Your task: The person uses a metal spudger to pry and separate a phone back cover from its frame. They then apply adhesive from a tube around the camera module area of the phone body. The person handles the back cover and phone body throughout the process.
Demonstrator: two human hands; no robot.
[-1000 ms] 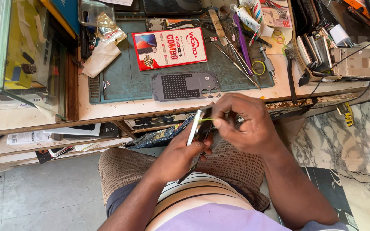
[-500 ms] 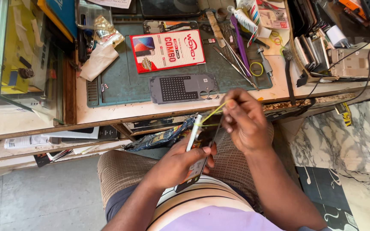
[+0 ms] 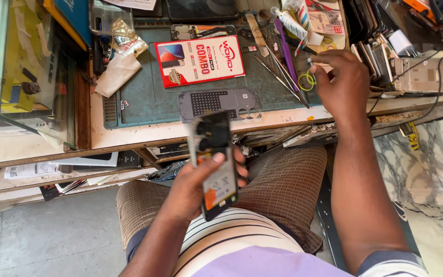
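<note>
Two hands work apart: our left hand [image 3: 193, 187] grips the opened phone [image 3: 215, 161] over our lap; our right hand [image 3: 340, 82], fingers loosely pinched, should reach steadily among bench [image 3: 129, 138] tools.

A green work mat [image 3: 144, 100] covers the wooden bench [image 3: 129, 136]. On it, a red box [image 3: 199, 60] lies at 12 o'clock, a grey phone cover [image 3: 219, 104] just below. White cloth [image 3: 116, 74] sits at 10 o'clock. Tweezers [image 3: 280, 77], possibly two pairs, lie at 1 o'clock. Marble floor [image 3: 431, 174] fills 4 o'clock.
</note>
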